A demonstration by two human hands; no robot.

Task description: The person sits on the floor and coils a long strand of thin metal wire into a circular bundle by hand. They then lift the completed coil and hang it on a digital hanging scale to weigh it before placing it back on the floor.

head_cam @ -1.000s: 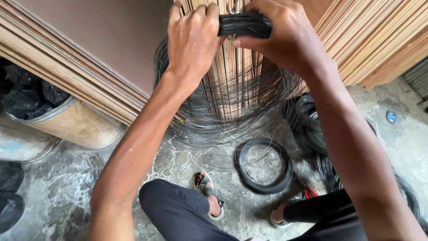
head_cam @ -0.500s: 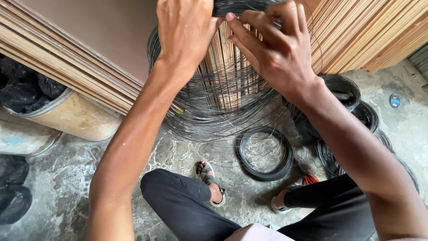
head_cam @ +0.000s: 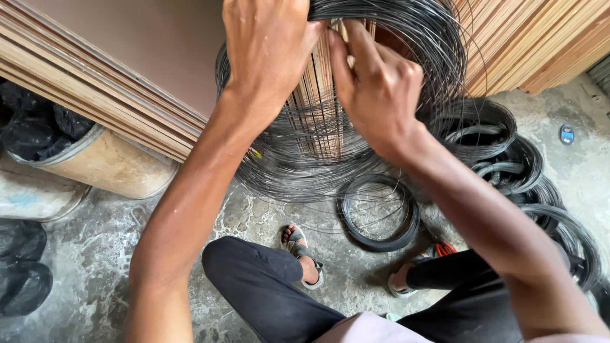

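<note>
At top of view, I see left hand [head_cam: 270,47] clenched on strands of large loose coil of thin black wire [head_cam: 406,38]; right hand [head_cam: 375,89] beside it, fingers [head_cam: 340,54] pinching same strands. Below fingers, upright bundle of pale wooden slats [head_cam: 321,121] inside coil. Lower still, small flat black wire ring [head_cam: 378,213] on concrete floor [head_cam: 82,254].

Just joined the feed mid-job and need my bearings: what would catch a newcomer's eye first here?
First, the two hands at top centre: the left hand and right hand both grip a big loose wire bundle wrapped around upright wooden strips. Next, the smaller wire coils on the concrete floor: one coil between the person's sandalled feet, more coils to the right. Stacked boards lean at left.
</note>
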